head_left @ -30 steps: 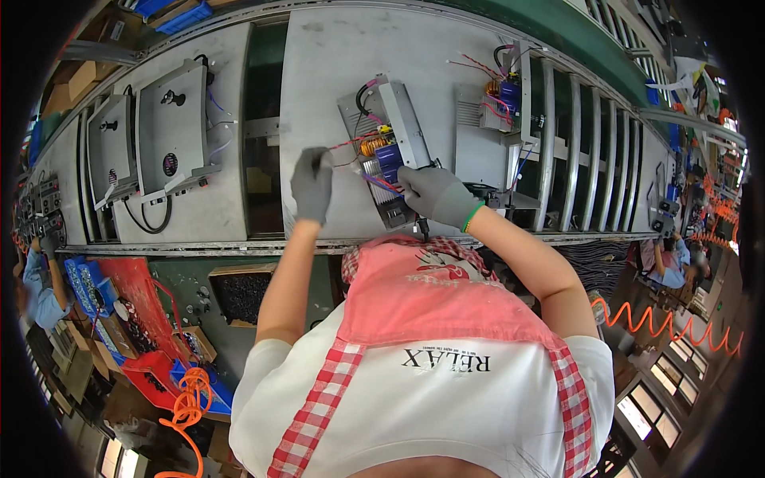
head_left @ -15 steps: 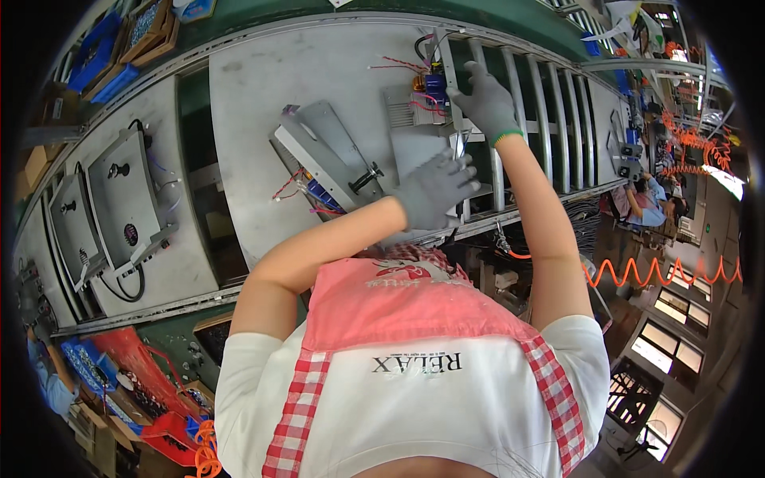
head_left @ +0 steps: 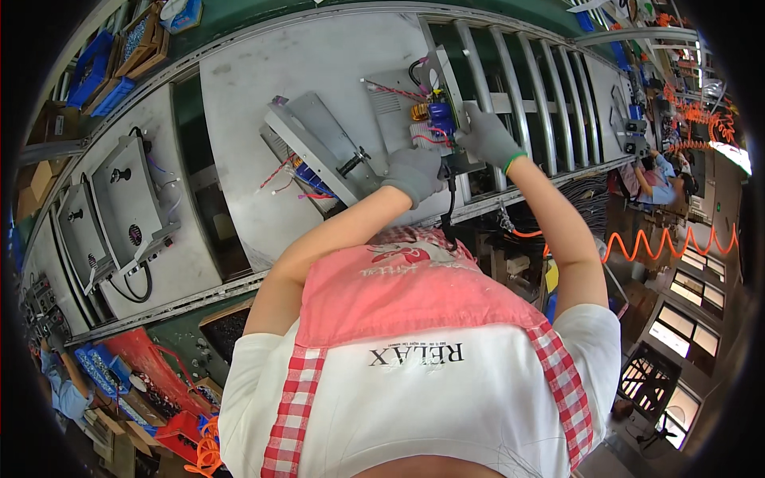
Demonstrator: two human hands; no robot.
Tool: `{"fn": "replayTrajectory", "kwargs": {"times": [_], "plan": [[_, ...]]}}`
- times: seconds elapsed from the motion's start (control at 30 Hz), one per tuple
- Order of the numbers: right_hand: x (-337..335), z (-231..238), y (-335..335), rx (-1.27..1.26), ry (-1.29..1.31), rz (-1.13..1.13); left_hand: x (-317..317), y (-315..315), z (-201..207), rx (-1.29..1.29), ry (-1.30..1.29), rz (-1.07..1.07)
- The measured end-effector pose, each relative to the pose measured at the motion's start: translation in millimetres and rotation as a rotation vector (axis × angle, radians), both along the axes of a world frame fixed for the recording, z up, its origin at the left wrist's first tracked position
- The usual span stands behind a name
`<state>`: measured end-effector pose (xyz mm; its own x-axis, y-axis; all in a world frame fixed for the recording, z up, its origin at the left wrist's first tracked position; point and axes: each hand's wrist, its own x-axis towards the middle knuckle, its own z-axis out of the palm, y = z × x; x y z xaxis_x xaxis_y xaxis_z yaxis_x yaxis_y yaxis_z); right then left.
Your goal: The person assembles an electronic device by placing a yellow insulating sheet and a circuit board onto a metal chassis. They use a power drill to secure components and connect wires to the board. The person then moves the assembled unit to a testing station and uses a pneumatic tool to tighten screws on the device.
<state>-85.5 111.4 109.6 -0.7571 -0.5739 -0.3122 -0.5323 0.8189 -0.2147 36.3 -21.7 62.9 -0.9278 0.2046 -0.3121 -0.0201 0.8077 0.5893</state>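
A grey metal housing (head_left: 452,84) with a blue component, a copper coil and red wires stands on the bench before me. At its right side, my right hand (head_left: 488,139), in a grey glove, is closed on the panel's near end. My gloved left hand (head_left: 414,172) is at the housing's near end with its fingers curled in. Whatever those fingers hold is hidden. Right beside them a black cable (head_left: 452,195) hangs over the bench's near edge. To the left lies a second grey housing (head_left: 311,151) with a black fitting and a blue component.
Metal rollers (head_left: 514,95) run along the line at right. Two open grey housings (head_left: 126,203) sit on another plate at left. An orange coiled hose (head_left: 653,245) stretches across the right side. Parts boxes (head_left: 137,40) stand at the far left.
My left hand has gone from lying spread to curled at the housing's near end. My right hand has come down nearer along the panel. The black cable now shows beside my left hand.
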Motion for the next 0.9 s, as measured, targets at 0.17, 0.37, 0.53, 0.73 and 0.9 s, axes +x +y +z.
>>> {"fn": "replayTrajectory", "kwargs": {"times": [0.17, 0.37, 0.53, 0.73, 0.9], "plan": [[-1, -6, 17, -0.119, 0.197, 0.002, 11, 10, 3, -0.018, 0.091, -0.088], [-46, 29, 2, -0.065, 0.315, 0.003, 21, 14, 2, -0.044, 0.076, -0.100], [-28, 22, -3, -0.062, 0.246, 0.052, 22, 11, 7, -0.063, 0.042, -0.050], [42, 8, -11, 0.075, -0.074, 0.051, 21, 13, 10, -0.134, 0.040, 0.043], [53, -11, 2, -0.048, -0.167, 0.087, 26, 16, 8, -0.122, 0.013, 0.091]]}}
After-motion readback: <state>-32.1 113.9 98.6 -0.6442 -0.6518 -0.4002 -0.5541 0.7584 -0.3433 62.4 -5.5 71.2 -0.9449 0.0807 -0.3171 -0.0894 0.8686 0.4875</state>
